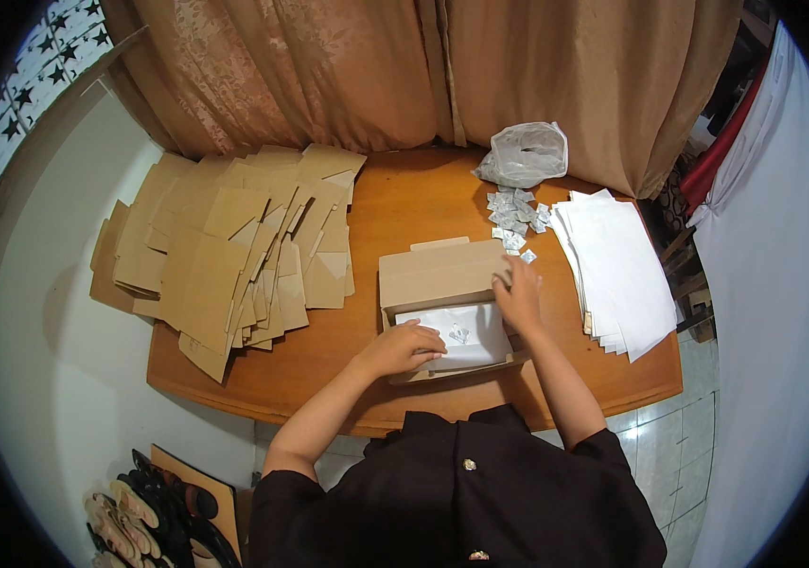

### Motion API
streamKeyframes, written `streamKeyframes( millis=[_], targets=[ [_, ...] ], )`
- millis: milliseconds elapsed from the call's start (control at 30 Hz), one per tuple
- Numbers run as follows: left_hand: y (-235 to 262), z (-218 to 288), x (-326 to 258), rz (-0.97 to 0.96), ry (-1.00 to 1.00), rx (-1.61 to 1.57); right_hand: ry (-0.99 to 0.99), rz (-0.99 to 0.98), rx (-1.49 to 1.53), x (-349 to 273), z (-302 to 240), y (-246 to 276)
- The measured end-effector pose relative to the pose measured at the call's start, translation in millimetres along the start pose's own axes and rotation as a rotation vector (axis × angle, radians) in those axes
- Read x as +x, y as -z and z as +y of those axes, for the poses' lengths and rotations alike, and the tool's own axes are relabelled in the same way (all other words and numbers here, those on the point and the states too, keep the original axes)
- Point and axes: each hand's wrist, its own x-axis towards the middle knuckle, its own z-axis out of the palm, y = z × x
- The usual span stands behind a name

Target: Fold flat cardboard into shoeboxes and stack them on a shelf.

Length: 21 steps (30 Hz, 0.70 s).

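In front of me on the table stands an open brown cardboard box (442, 273), its lid flap raised at the far side. White paper (482, 352) lines its inside, and a small sachet (459, 333) lies on that paper. My left hand (403, 348) rests over the box's near left side, fingers stretched across the paper and holding nothing. At the flap's right edge, my right hand (519, 292) has its thumb and fingers closed on the cardboard.
Flat, unfolded cardboard boxes (206, 275) are heaped at the left. A stack of white paper sheets (613, 270) lies at the right. Several loose sachets (516, 213) sit near a clear plastic bag (527, 154). Brown curtains (329, 76) hang behind; shoes (154, 511) stand at lower left.
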Motion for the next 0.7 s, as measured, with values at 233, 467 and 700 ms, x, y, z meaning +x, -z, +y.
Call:
streamKeyframes(
  millis=[233,467,700],
  targets=[
    [1,34,-33,0.538,0.052,0.142,-0.591,-0.017,0.708,52,43,-1],
    [-64,25,-71,0.631,0.068,0.443,-0.572,-0.055,0.849,39,33,30],
    [-79,17,-73,0.79,0.22,0.683,-0.407,0.028,0.903,-27,18,47]
  ],
)
